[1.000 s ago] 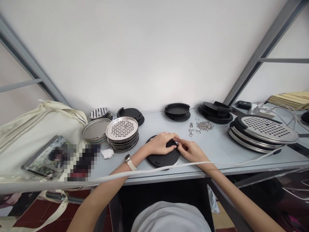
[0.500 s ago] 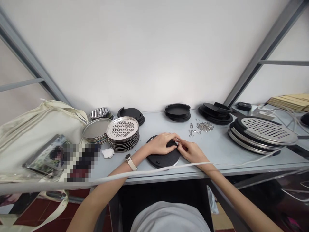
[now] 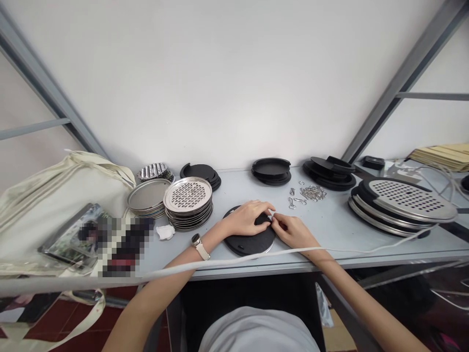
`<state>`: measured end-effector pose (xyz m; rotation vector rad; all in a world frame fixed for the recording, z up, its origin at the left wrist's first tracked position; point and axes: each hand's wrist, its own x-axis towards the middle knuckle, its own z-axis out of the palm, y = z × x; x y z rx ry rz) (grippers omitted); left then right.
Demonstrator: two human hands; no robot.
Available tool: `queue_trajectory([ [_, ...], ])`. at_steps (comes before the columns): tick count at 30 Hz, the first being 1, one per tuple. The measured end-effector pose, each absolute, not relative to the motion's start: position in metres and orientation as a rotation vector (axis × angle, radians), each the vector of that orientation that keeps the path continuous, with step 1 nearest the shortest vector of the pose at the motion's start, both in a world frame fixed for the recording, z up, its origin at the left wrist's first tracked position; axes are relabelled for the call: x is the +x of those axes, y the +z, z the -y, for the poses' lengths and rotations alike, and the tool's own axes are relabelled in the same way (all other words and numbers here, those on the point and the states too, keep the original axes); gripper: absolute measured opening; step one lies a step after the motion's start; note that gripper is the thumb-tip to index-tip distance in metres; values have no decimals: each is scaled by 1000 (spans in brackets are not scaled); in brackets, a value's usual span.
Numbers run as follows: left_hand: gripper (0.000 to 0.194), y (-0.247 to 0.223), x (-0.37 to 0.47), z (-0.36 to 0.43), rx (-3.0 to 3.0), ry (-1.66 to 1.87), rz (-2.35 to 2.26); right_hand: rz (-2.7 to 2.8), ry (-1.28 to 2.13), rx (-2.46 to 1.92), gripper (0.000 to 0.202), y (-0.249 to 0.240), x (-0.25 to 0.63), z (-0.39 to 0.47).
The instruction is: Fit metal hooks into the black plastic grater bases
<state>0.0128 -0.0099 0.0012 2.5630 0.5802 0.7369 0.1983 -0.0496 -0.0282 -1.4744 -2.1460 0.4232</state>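
Observation:
A black round disc [image 3: 252, 243] with a thin silvery edge lies near the table's front. Across its top rests my left hand [image 3: 246, 218], fingers and thumb curled round a raised black part at the disc's right side. My right hand [image 3: 295, 231] is closed in a pinch at that same edge, its fingertips close to the left ones. A tiny bright spot shows between the hands, but what the right fingers hold is too small to make out. Beyond them lies a pile of small metal clips [image 3: 313, 193], with several loose ones beside it.
Left stand stacks of perforated metal grater discs [image 3: 188, 195] and plain metal discs [image 3: 149, 194], near a cream bag [image 3: 84, 178]. Black round holders [image 3: 271, 167] line the back. Assembled graters [image 3: 406, 200] are piled at right. A white cable [image 3: 234, 260] crosses before my forearms.
Both hands stay at the disc's right edge, with only slight finger movement. The whole view has shifted a little; nothing else has visibly moved.

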Motion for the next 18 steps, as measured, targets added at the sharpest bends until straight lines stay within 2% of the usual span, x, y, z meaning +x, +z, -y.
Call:
queue_trajectory([
  [18, 34, 0, 11, 5, 2346, 752, -536, 2106, 479, -1449, 29, -31, 199, 49],
])
